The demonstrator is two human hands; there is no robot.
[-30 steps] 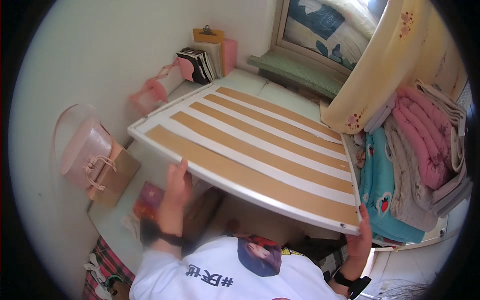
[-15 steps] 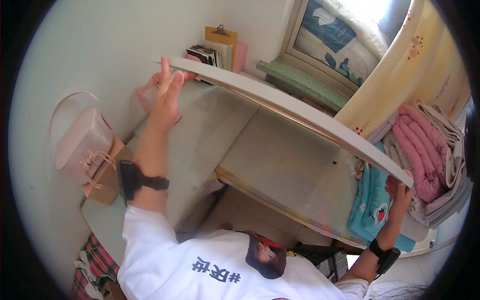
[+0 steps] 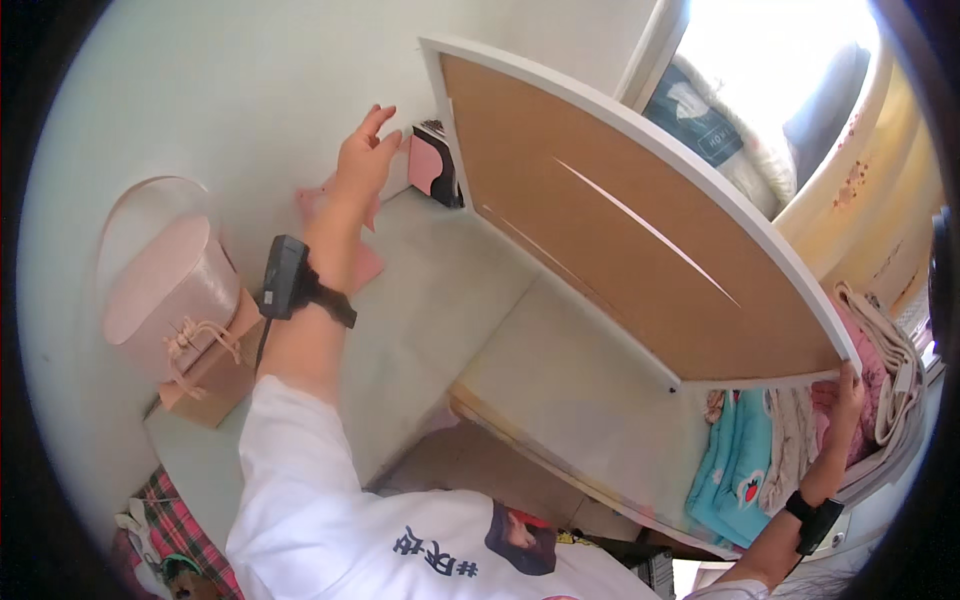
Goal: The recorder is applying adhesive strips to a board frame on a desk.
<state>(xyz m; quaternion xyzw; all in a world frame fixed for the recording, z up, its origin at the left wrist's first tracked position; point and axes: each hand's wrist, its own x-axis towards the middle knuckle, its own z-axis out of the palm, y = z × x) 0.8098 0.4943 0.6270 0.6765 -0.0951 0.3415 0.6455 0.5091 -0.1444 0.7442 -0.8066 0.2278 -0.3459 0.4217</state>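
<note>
A large framed board (image 3: 600,260) with a brown back and a thin white rim stands tilted over the glass-topped table (image 3: 420,280). One long pale slit or strip runs slantwise across its back. At the board's right end, my right hand (image 3: 840,398) grips the white rim; some of its fingers are hidden. My left hand (image 3: 366,165) is raised short of the board's left edge, fingers apart and nothing in them. Whether the board's lower edge rests on the table, I cannot tell.
Folded quilts (image 3: 735,460) are stacked at the table's right end. A pink bucket bag (image 3: 175,290) and a cardboard box (image 3: 215,385) sit at the left. A pink-and-black file holder (image 3: 432,165) stands by the wall. A yellow curtain (image 3: 850,200) hangs beside the window at the right.
The board has swung from nearly edge-on to showing its brown back, its left end higher. My left hand has let go of the rim; my right hand has moved slightly right with it.
</note>
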